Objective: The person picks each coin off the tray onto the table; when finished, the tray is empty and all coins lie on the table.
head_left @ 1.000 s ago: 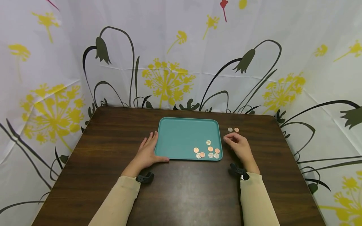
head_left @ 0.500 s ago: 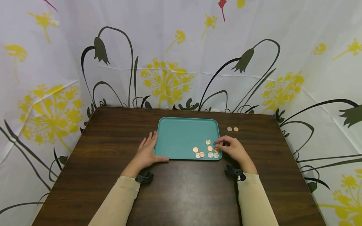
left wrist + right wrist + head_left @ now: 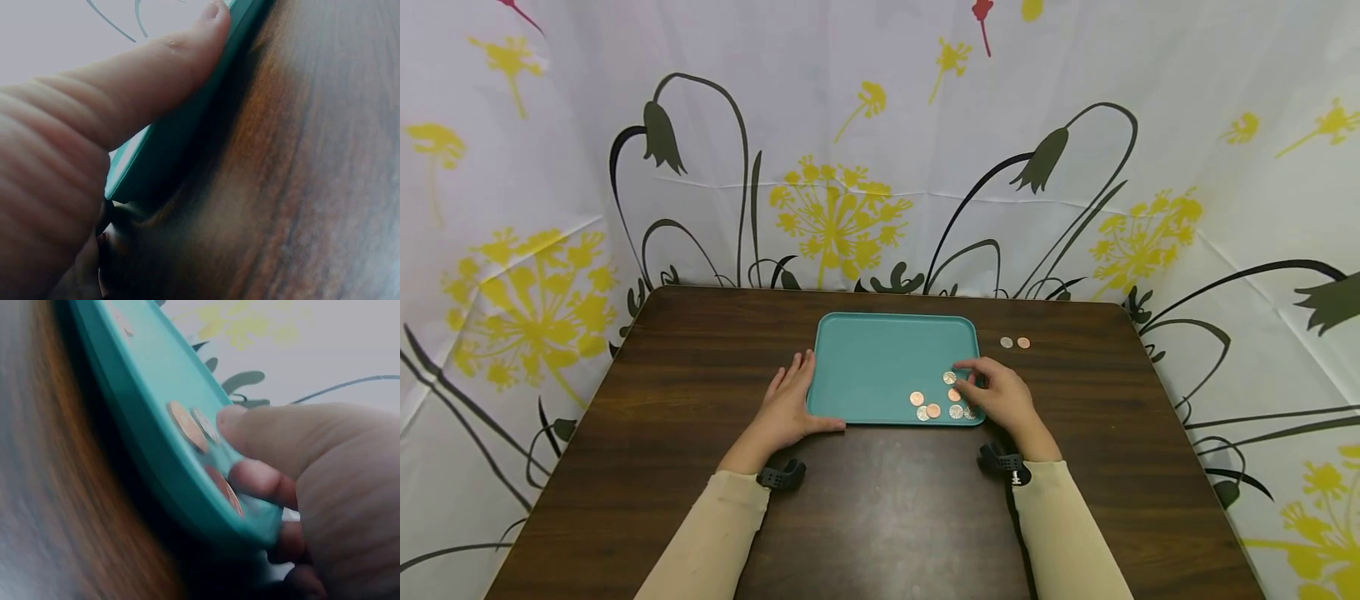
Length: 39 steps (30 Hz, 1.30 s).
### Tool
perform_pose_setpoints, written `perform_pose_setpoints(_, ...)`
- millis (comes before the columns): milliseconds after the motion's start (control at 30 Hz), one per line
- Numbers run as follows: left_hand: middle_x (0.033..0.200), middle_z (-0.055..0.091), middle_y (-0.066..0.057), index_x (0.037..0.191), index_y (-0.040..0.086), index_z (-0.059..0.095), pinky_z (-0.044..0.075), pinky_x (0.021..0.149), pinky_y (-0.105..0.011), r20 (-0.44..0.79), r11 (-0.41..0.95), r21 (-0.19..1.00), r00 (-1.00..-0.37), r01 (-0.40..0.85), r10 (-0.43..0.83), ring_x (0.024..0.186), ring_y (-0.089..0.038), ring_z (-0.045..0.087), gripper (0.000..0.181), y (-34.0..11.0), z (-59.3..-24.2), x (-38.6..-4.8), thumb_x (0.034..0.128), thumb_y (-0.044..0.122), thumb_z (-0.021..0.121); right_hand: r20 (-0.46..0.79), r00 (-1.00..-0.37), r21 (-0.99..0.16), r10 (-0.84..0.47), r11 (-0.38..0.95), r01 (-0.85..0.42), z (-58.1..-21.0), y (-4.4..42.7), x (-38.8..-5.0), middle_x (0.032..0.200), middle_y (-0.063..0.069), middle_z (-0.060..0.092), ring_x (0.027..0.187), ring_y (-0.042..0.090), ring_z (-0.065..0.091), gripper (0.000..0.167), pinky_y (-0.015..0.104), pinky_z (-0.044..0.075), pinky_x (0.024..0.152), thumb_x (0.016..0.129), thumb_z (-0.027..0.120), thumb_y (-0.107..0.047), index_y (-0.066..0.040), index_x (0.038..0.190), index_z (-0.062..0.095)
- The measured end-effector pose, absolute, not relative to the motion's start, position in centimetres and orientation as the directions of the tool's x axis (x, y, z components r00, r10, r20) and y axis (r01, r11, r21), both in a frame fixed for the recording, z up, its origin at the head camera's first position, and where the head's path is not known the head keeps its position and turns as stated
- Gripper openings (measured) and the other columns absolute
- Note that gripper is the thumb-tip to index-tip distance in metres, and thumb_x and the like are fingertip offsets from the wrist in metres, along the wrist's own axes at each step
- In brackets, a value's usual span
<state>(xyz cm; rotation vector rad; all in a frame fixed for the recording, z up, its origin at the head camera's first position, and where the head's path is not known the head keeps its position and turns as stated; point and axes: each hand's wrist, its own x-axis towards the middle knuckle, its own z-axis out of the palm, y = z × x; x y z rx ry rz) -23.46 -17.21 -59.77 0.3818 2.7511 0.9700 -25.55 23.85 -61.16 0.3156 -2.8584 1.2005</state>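
Observation:
A shallow teal tray [image 3: 880,358] lies on the table with several coins near its right front corner. My left hand [image 3: 788,408] rests against its left front corner, fingers straight along the left side and thumb along the front rim. My right hand [image 3: 1003,398] reaches over the right rim, its thumb and forefinger apart close to a silver coin [image 3: 950,377] and a copper coin [image 3: 954,395]. In the right wrist view nothing shows between the thumb and fingers [image 3: 253,478]. The right hand partly hides the coins at that corner.
Beyond the tray's right side, a silver coin [image 3: 1006,342] and a copper coin [image 3: 1024,342] lie on the dark wooden table [image 3: 880,508]. Behind the table hangs a white flowered curtain [image 3: 850,100]. Each wrist wears a black band [image 3: 782,476].
My right hand has moved left from beside the tray to over its coins, with thumb and forefinger now parted. The left hand stays at its corner. The visible coins keep their places.

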Motion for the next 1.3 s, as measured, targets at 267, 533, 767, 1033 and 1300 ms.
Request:
perform_pose_setpoints(267, 0.184, 0.005, -0.016, 0.175, 0.003, 0.004, -0.003, 0.138, -0.059, -0.098, 0.751, 0.636, -0.947, 0.178, 0.307, 0.173, -0.035, 0.0, 0.147, -17.2, -59.8, -23.4, 0.0768, 0.063, 0.095, 0.12, -0.977, -0.625, -0.174, 0.752, -0.21, -60.5, 23.1, -25.3, 0.09, -0.009, 0.064, 0.068, 0.012, 0.052, 0.032, 0.029, 0.036, 0.057, 0.098, 0.084, -0.036, -0.032, 0.13, 0.081)
perform_pose_setpoints(533, 0.185, 0.004, -0.016, 0.175, 0.003, 0.004, -0.003, 0.138, -0.059, -0.1, 0.744, 0.644, -0.946, 0.176, 0.31, 0.173, -0.035, 0.0, 0.147, -17.2, -59.8, -23.4, 0.077, 0.063, 0.095, 0.106, -0.981, -0.585, -0.162, 0.788, -0.193, -60.3, 22.7, -25.1, 0.088, -0.008, 0.062, 0.065, 0.014, 0.05, 0.034, 0.032, 0.033, 0.055, 0.097, 0.085, -0.039, -0.037, 0.13, 0.081)
perform_pose_setpoints(767, 0.185, 0.003, -0.016, 0.175, 0.003, 0.003, -0.003, 0.138, -0.059, -0.103, 0.75, 0.638, -0.945, 0.176, 0.31, 0.173, -0.035, 0.0, 0.146, -17.2, -59.8, -23.4, 0.0777, 0.062, 0.095, 0.114, -0.98, -0.549, -0.162, 0.812, -0.198, -60.7, 22.6, -25.2, 0.088, -0.008, 0.061, 0.064, 0.013, 0.051, 0.029, 0.031, 0.034, 0.052, 0.099, 0.082, -0.043, -0.039, 0.128, 0.082)
perform_pose_setpoints(1033, 0.184, 0.004, -0.017, 0.175, 0.003, 0.004, -0.002, 0.138, -0.06, -0.094, 0.746, 0.641, -0.946, 0.18, 0.309, 0.173, -0.035, 0.0, 0.146, -17.2, -59.7, -23.3, 0.0775, 0.062, 0.095, 0.128, -0.984, -0.554, -0.123, 0.814, -0.174, -60.5, 22.1, -25.1, 0.086, -0.008, 0.061, 0.063, 0.014, 0.049, 0.023, 0.032, 0.034, 0.053, 0.099, 0.082, -0.043, -0.037, 0.121, 0.083)
perform_pose_setpoints(1300, 0.184, 0.005, -0.017, 0.175, 0.002, 0.005, -0.003, 0.138, -0.06, -0.089, 0.745, 0.641, -0.946, 0.184, 0.311, 0.173, -0.035, 0.0, 0.146, -17.2, -59.6, -23.3, 0.0776, 0.062, 0.095, 0.09, -0.992, -0.6, -0.094, 0.789, -0.129, -60.4, 22.2, -25.2, 0.089, -0.006, 0.063, 0.063, 0.016, 0.048, 0.017, 0.033, 0.035, 0.057, 0.099, 0.083, -0.037, -0.029, 0.114, 0.079)
